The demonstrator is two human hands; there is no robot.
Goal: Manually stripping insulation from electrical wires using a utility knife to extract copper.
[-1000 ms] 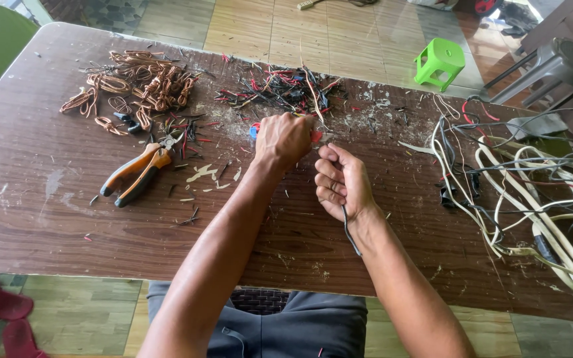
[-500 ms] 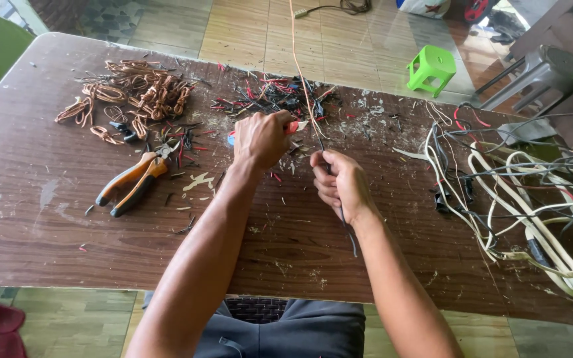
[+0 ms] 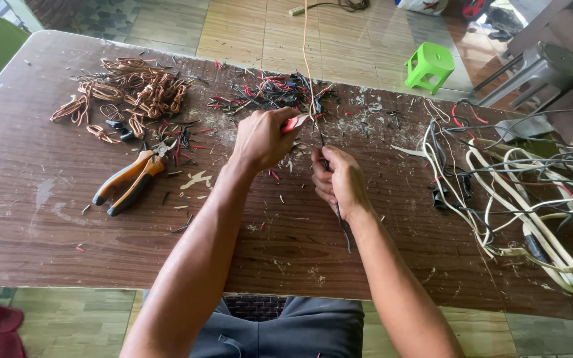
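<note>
My left hand (image 3: 264,138) grips a small red-handled cutter (image 3: 294,122) above the middle of the brown table (image 3: 28,219). My right hand (image 3: 341,179) is closed around a thin dark wire (image 3: 341,224) whose loose end hangs toward the table's near edge. From between the hands a bare copper strand (image 3: 307,53) runs straight up, away from me. The cutter's tip sits against this strand just above my right fist.
Orange-handled pliers (image 3: 127,180) lie to the left. Coils of copper wire (image 3: 137,93) sit at the far left, and a heap of red and black insulation scraps (image 3: 270,91) lies behind my hands. A tangle of white and black cables (image 3: 518,192) fills the right side. A green stool (image 3: 429,64) stands on the floor.
Both hands have shifted slightly toward the far side of the table. A long copper strand now stands out above the hands, where before only a short piece showed.
</note>
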